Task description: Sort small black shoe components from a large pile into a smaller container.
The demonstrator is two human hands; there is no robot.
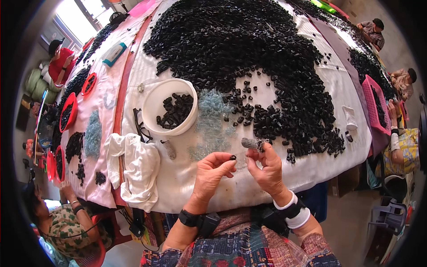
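Observation:
My left hand [214,172] pinches a small black cylindrical piece [232,157] between thumb and fingertips, just above the white cloth near the table's front edge. Close beside it, my right hand [267,170] has its fingers drawn together, with a grey knitted finger sleeve [250,143] on one finger. What the right fingers hold, if anything, I cannot make out. Beyond both hands spreads a big heap of similar black pieces [231,44], with looser ones nearer me. A pile of small clear bluish pieces [212,127] lies just past my left hand.
A white bucket [192,111] part-filled with black pieces stands left of the clear pile. Nearer lie a crumpled white cloth [140,171] and another grey finger sleeve [169,150]. A pink basket [368,100] sits at right, red trays [73,101] at left. Several people sit around the tables.

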